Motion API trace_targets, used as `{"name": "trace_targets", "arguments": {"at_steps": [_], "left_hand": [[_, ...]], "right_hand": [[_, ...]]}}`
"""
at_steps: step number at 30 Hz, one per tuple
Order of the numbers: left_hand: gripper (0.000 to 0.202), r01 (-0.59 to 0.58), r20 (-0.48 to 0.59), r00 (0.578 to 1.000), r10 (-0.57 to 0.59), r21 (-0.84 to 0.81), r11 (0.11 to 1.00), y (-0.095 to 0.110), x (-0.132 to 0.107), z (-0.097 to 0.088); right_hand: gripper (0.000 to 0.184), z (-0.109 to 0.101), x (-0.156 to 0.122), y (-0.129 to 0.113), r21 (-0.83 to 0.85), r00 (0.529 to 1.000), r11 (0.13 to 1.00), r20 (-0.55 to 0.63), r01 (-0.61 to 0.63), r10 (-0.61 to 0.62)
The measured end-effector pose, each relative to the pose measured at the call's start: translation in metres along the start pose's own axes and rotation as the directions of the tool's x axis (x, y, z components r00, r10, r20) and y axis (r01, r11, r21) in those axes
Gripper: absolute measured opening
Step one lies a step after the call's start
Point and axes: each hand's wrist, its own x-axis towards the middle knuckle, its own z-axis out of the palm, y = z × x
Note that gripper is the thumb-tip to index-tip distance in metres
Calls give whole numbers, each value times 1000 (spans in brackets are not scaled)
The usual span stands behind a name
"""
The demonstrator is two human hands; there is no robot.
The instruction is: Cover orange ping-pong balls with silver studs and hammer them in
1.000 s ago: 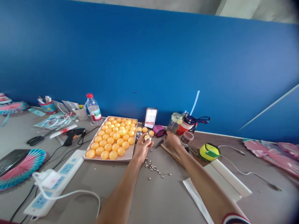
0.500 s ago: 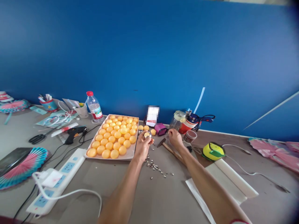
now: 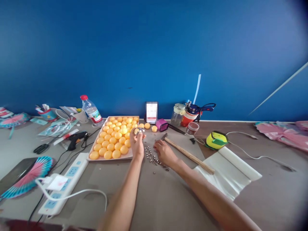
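My left hand (image 3: 137, 144) is closed around an orange ball studded with shiny silver beads (image 3: 137, 131), held up near the right edge of the tray. The thumb and fingers cover much of it. Low over the table, my right hand (image 3: 166, 153) has its fingertips bent together among loose silver beads (image 3: 151, 157); whatever they pinch is hidden. Just beyond it lies a hammer (image 3: 186, 153), its wooden handle slanting to the right. The white tray (image 3: 89, 158) to the left is full of plain orange balls (image 3: 110, 147).
Loose orange balls (image 3: 147, 125), a phone (image 3: 151, 112), a purple roll (image 3: 161, 124) and a lidded jar (image 3: 177, 115) stand along the blue wall. A yellow roll (image 3: 216, 140) and white sheet (image 3: 228, 173) are at right. Left are a bottle (image 3: 92, 112), glue gun (image 3: 76, 138) and power strip (image 3: 64, 183).
My right hand has come down from beside the jar to the loose beads, uncovering the hammer. The left hand still holds the studded ball, now turned. The view has shifted slightly.
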Motion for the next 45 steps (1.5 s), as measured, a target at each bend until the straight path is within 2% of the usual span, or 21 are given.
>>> {"name": "trace_targets", "arguments": {"at_steps": [3,7,12,16,21,26,29,32,36,40,43,45], "left_hand": [[41,-41,-31,999,42,45,998,3,-1,0],[43,-42,-80,996,47,64,997,2,0,0],[42,-55,-80,995,61,73,996,1,1,-2],[42,-21,-71,997,25,51,998,1,0,-1],[41,-9,-40,999,11,40,999,-1,-1,1],[42,-27,-23,999,29,87,996,-5,-1,2],[41,-50,-19,998,53,120,992,-5,0,1],[39,-65,-12,998,67,130,989,-5,0,0],[38,-54,-17,998,57,118,992,-6,-1,1],[39,-44,-5,999,45,109,993,-6,-2,3],[39,-48,-16,999,51,121,991,-4,-2,3],[38,-50,-24,998,54,136,989,-2,-2,2]], "right_hand": [[25,6,7,-11,-53,999,998,-8,41,-41],[40,21,18,-29,-129,988,982,87,136,-125],[38,30,23,-33,-105,954,961,183,257,-236],[33,20,6,-26,-122,962,963,159,242,-222],[29,0,-19,-15,-111,978,982,160,153,-134],[37,-4,-10,-15,-128,983,984,149,124,-105],[46,3,-4,-26,-160,968,975,221,154,-117],[58,7,-11,-37,-145,923,962,343,233,-172],[61,0,-28,-35,-184,898,959,423,215,-120],[51,-15,-33,-21,-247,924,962,382,119,-17],[44,-17,-19,-16,-219,955,970,294,104,-36],[43,-11,-2,-19,-208,973,971,222,118,-71]]}}
